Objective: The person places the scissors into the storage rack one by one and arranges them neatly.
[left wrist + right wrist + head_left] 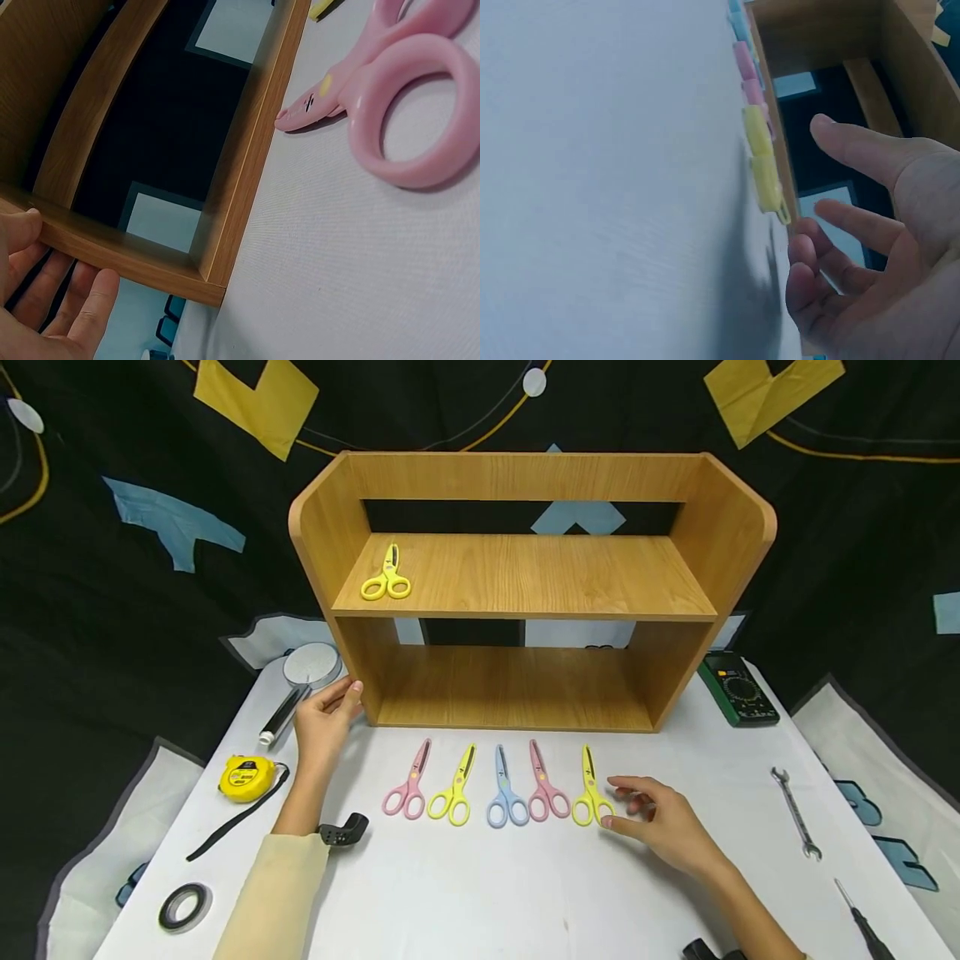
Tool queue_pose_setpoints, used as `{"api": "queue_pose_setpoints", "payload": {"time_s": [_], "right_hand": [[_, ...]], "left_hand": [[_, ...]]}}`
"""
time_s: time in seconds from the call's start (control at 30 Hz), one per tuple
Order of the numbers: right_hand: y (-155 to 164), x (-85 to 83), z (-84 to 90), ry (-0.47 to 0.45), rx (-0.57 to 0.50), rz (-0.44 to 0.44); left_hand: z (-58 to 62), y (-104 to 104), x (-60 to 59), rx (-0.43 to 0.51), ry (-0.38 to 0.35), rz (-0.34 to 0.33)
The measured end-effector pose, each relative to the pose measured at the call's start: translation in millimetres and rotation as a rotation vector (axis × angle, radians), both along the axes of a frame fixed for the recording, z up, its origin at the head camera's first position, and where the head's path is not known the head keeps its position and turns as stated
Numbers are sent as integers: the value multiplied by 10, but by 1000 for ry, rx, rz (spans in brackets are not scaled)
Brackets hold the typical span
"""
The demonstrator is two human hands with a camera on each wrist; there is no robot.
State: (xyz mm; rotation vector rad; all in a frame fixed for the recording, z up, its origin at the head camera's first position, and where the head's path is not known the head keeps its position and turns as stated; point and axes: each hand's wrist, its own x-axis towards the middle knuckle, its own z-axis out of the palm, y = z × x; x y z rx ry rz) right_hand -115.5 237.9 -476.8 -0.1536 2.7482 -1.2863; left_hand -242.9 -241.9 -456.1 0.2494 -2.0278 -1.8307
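A wooden two-tier shelf (517,687) stands at the back of the white table, with yellow scissors (386,583) lying at the left of its upper board. My left hand (327,714) holds the shelf's lower left side; the thumb lies at the panel's front edge (142,266), the fingers along its outer face. Along the shelf's front lies a row of scissors: pink (407,797), yellow (452,800), blue (505,802), another pink pair (547,797) and, rightmost, another yellow pair (591,802). My right hand (660,822), empty with thumb and fingers spread, hovers just right of those yellow scissors.
On the left are a magnifying glass (312,665), a yellow tape measure (246,778) with a black strap and a roll of black tape (184,907). On the right are a multimeter (738,687), a wrench (797,814) and a screwdriver (864,925).
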Motion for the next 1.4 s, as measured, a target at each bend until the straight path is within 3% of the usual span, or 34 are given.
{"api": "queue_pose_setpoints", "payload": {"time_s": [0.27,0.53,0.63,0.8,0.93,1.07,1.23,1.4], "right_hand": [[-69,13,-97,-4,103,16],[-110,8,-54,-16,143,1],[-101,-6,-17,-69,102,-22],[-64,-25,108,-136,-58,-58],[-53,-27,348,-140,-188,-61],[-112,-10,726,-110,-307,-9],[-293,-61,1239,21,-374,84],[-557,-302,1690,186,-394,126]], "left_hand": [[4,-30,-15,10,-7,-6],[56,-64,-43,-151,-6,56],[71,-62,-48,-150,-7,50],[85,-92,-39,-48,-31,27],[109,-138,-63,76,-63,-33],[127,-192,-100,191,-123,-95],[116,-248,-122,217,-160,-146],[105,-256,-129,246,-153,-164]]}}
